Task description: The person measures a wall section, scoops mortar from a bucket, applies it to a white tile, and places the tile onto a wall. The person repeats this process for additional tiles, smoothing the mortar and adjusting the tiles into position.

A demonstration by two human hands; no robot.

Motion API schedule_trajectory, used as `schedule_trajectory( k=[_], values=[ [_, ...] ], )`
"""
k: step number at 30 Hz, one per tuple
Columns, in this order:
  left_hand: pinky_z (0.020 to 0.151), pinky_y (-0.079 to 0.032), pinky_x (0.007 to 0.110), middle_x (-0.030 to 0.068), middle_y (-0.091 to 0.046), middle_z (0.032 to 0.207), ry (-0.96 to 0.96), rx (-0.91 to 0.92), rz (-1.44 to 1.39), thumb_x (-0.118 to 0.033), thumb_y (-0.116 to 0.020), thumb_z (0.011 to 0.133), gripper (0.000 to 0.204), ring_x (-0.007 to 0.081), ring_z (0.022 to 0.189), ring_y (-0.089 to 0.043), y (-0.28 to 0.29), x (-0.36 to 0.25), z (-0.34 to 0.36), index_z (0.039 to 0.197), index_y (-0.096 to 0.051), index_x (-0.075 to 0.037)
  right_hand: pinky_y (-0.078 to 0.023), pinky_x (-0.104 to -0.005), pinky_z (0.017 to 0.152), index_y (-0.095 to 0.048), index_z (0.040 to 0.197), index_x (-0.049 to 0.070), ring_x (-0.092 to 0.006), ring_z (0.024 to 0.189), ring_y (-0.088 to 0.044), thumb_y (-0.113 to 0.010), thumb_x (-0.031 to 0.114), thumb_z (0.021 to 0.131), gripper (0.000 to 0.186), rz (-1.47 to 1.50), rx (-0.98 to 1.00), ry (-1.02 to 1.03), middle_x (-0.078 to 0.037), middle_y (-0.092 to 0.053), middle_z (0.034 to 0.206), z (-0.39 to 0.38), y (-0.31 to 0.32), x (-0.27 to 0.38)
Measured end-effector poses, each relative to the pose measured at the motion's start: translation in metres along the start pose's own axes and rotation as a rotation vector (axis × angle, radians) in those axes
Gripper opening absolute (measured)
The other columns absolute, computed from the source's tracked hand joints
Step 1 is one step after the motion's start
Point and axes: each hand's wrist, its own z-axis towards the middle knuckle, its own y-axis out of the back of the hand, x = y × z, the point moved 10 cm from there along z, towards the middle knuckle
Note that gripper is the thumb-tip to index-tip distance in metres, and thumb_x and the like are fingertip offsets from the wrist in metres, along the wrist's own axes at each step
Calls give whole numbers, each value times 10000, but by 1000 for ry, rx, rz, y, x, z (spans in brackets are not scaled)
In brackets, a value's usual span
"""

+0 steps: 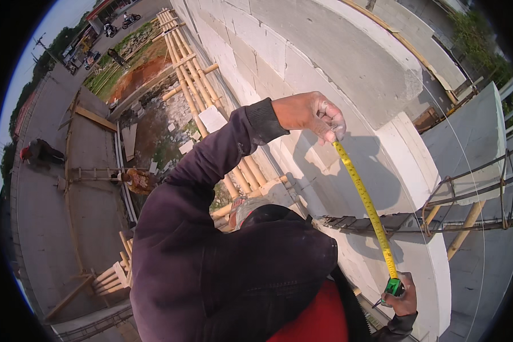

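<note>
My left hand (312,115), in a dark sleeve, reaches up and pinches the end of a yellow measuring tape (366,202) against a white block wall (347,57). The tape blade runs down and to the right across the blocks. At the lower right my right hand (403,297) grips the tape's green case (393,286) against the wall. The white block (407,154) under the tape juts out at the wall's edge.
Bamboo scaffold poles (191,74) run along the wall to the left, with a steel-bar frame (467,194) at the right. Far below lie bare ground, rubble, a concrete slab (45,216) and a person (40,153).
</note>
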Motion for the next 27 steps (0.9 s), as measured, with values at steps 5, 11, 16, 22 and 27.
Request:
schedule_trajectory(
  k=[5,11,16,22,27],
  values=[
    [874,-463,340,21,-566,939,-117,16,5,-173,-837,773,201,177,937,-547,-3,24,17,880,-723,-47,-468,-345,819,-620,1091,-20,-253,897,-575,-793,90,599,533,-189,-174,57,-126,-596,991,-16,40,12],
    [835,-428,322,49,-558,879,-332,-219,534,-60,-756,756,160,200,897,-527,-31,-13,56,897,-694,-17,-467,-351,862,-617,1092,-29,-294,959,-582,-776,49,599,523,-210,-434,172,-141,-582,1043,-56,74,17],
    [726,-531,369,131,-628,913,-483,-299,1057,-51,-710,821,191,292,809,-650,-47,-41,75,1012,-711,-55,-471,-360,858,-605,1129,-36,-323,935,-574,-737,15,590,557,-401,-601,140,-164,-555,1033,-67,106,27],
    [655,-531,378,143,-702,785,-439,-275,1261,-210,-714,867,211,302,675,-663,-37,-19,101,1063,-725,-133,-468,-399,882,-607,1175,-11,-352,1010,-553,-757,108,612,595,-536,-698,88,-173,-485,1075,-45,139,2],
    [617,-517,410,151,-682,712,-362,-322,1386,-222,-673,909,178,337,651,-655,-25,-6,106,1070,-717,-162,-469,-402,882,-621,1157,5,-360,1020,-548,-753,107,610,572,-529,-650,100,-175,-466,1096,-26,136,12]
  ],
)
